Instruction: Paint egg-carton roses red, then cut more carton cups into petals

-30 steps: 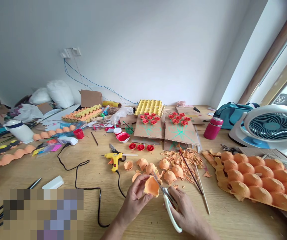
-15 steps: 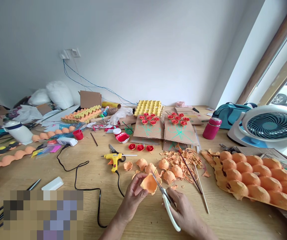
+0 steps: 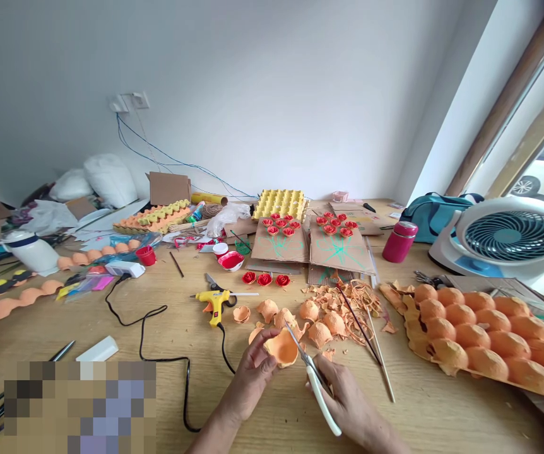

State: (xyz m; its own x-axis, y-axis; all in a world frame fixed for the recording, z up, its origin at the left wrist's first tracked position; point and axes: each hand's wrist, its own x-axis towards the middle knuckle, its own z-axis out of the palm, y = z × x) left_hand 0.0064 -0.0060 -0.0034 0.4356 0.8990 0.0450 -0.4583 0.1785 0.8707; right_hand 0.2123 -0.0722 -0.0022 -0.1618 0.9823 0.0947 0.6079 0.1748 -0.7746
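Observation:
An orange egg-carton cup (image 3: 283, 349) is pinched between the thumb and fingers of my left hand (image 3: 255, 367), its hollow side facing me. My right hand (image 3: 341, 392) grips white-handled scissors (image 3: 320, 397), whose blades reach up to the cup's right rim. Just beyond lie several cut orange cups (image 3: 320, 334) and a heap of orange trimmings (image 3: 348, 299). To the left of these sits a small petal-shaped cup (image 3: 241, 314). A yellow hot glue gun (image 3: 216, 304) lies beside it, partly over a second pair of scissors.
On the right is a large orange egg tray (image 3: 484, 334), with a fan (image 3: 508, 236) behind it. Red paper roses (image 3: 264, 279) lie ahead, before cardboard sheets (image 3: 338, 246) bearing red flowers. A black cord (image 3: 187, 378) runs on my left. Two thin sticks (image 3: 382, 359) lie right.
The view has shifted very slightly. Both hands keep nearly the same pose, with the cup and scissors still held close together.

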